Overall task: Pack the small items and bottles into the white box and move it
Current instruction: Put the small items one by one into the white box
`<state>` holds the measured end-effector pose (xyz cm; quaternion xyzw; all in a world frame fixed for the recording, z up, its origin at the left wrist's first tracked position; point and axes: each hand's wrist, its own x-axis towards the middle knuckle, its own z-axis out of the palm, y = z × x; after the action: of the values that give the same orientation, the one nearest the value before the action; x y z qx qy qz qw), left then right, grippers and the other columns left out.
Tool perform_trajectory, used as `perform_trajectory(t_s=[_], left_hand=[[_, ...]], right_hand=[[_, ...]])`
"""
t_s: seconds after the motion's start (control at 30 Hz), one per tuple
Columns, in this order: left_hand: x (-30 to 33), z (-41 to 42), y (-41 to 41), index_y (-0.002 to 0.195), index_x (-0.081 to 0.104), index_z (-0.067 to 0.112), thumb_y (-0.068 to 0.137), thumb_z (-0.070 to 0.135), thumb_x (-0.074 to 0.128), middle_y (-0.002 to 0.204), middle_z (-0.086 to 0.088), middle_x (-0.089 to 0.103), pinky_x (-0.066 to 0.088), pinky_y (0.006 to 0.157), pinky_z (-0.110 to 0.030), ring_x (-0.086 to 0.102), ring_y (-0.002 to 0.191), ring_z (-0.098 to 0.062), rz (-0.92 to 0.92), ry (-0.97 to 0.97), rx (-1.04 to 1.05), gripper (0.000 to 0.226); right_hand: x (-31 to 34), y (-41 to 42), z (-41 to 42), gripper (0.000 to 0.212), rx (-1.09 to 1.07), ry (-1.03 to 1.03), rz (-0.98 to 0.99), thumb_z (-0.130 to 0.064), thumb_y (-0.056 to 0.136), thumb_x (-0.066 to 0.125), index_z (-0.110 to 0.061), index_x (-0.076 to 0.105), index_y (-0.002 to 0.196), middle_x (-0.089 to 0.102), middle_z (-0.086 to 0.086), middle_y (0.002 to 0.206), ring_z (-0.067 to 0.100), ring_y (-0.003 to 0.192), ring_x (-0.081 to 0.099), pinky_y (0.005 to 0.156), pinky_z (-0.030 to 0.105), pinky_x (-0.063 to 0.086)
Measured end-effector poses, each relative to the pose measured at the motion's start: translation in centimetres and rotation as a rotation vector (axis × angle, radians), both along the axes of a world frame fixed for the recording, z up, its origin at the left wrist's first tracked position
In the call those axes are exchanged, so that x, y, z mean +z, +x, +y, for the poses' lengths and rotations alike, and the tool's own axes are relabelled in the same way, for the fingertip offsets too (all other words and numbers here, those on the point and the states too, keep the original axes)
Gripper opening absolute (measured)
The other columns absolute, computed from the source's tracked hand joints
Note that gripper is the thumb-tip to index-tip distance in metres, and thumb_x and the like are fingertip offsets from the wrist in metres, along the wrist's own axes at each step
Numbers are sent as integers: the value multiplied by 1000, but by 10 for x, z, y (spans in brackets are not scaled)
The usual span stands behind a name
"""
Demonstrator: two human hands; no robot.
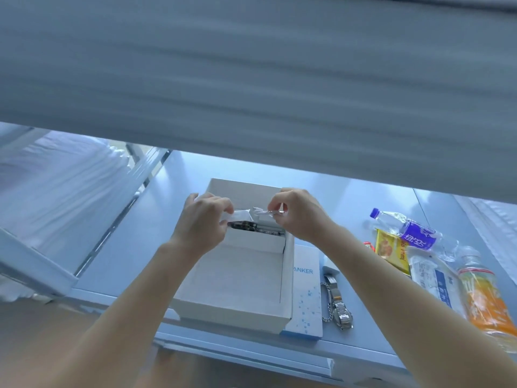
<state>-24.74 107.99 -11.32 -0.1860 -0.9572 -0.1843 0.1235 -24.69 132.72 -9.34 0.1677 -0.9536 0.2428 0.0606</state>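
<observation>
Both hands are up over the far end of the white box [237,278], which sits open on the bench [363,208], nr its front edge. Left hand [202,222] pinches one end of a small white wrapped item [244,215], fingers curled round it. Right hand [296,217] pinches the other end, thumb and forefinger closed on a clear crinkly bit. What the item is exactly: can't tell, too small and blurred.

Something dark [251,228] already lies along the far wall inside the box; the rest of the box floor looks bare.

Still to pack, all on the bench to the right of the box:
- purple-label bottle [408,229], lying down
- orange-label bottle [484,298], lying down
- yellow snack packets [390,252]
- white pouch [433,281]
- metal watch [340,306], just beside the blue-white carton [306,298] that touches the box's right wall

Judgement: early in the task, small-item step in hand.

To do it well:
- lower the item flat vs dropping from height, so it doesn't bounce out
- set it tight beside the dark thing at the far wall, keeping the near floor free for the bottles
- let go w/ both hands together so the wrapper doesn't snag on a finger
- bottles prob need to lie lengthwise; leave them a straight lane

Risk: the box looks shallow, so a loose pile may ride above the rim when it's moved.
</observation>
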Motion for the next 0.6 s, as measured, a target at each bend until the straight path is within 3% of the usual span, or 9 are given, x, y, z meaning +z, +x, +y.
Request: perform_trajectory(t_s=[0.1, 0.17, 0.23, 0.37, 0.5, 0.6], left_hand=[[-5, -3, -7, 99, 73, 20, 78, 9, 75, 96, 6, 75, 36, 110, -51, 63, 107, -22, -52, -44, -49, 24], [-9, -6, -12, 101, 72, 21, 81, 8, 71, 99, 7, 74, 30, 115, -52, 61, 111, -19, -80, -68, -62, 24], [-13, -11, -15, 102, 71, 21, 82, 7, 68, 101, 8, 73, 28, 117, -53, 59, 114, -19, -102, -84, -63, 25], [-18, -18, -20, 103, 71, 21, 84, 8, 67, 100, 9, 73, 25, 119, -54, 58, 114, -18, -116, -96, -82, 23], [-20, -19, -24, 103, 71, 21, 83, 7, 67, 101, 9, 73, 25, 119, -54, 58, 114, -18, -108, -91, -109, 24], [-22, -18, -27, 103, 71, 21, 83, 5, 66, 102, 8, 73, 24, 120, -53, 58, 114, -18, -100, -92, -128, 26]], right_hand=[[-9, -13, -10, 20, -5, 157, -87, -6, 83, 66, -24, 76, 85, 68, -11, 85, 17, 84, 58, 80, 31, 42], [-14, -20, -15, 27, -28, 275, -110, -4, 81, 60, -27, 74, 83, 70, -11, 85, 19, 92, 58, 86, 32, 35], [-16, -27, -20, 33, -47, 356, -121, 2, 78, 55, -27, 71, 80, 66, -12, 81, 20, 95, 57, 84, 32, 27], [-19, -34, -29, 37, -38, 470, -146, 7, 73, 52, -27, 64, 78, 59, -14, 79, 20, 97, 55, 90, 33, 30], [-24, -34, -25, 30, -27, 494, -150, -2, 77, 64, -26, 71, 93, 56, -15, 90, 19, 103, 53, 90, 32, 29], [-22, -31, -17, 23, -11, 379, -134, -6, 80, 67, -21, 74, 97, 52, -12, 89, 22, 104, 55, 90, 27, 30]])
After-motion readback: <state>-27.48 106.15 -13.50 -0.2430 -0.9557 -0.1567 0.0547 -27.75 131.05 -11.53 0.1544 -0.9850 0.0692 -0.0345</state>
